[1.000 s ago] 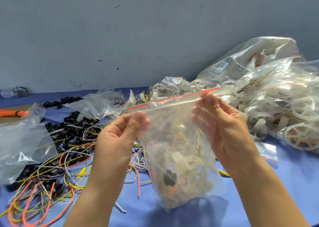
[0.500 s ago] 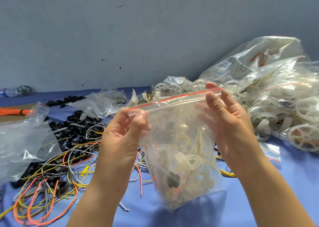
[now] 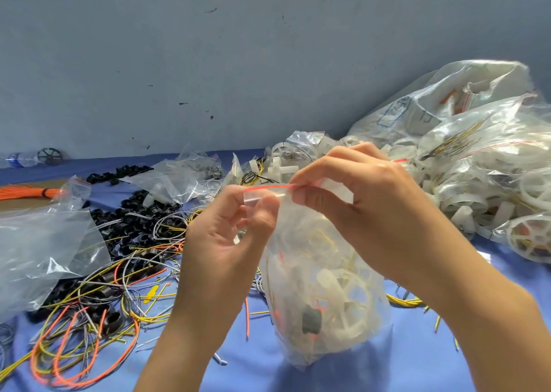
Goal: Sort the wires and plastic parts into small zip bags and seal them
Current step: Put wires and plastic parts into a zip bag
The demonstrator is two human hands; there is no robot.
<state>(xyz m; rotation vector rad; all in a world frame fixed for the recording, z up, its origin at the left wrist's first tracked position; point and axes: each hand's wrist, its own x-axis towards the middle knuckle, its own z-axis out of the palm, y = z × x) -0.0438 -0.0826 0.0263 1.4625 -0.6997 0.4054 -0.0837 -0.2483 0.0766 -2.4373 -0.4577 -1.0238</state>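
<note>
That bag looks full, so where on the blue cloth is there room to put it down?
Bare blue cloth shows in front, between the zip bag and the right forearm, and in a strip on the near side of the pile of filled bags. The left side is crowded with loose wires and black parts.

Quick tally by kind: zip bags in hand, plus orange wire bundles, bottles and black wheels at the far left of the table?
Zip bag, pinched by left hand and right hand: 1
Orange wire bundle: 1
Bottle: 1
Black wheel: 1
Total: 4
</note>
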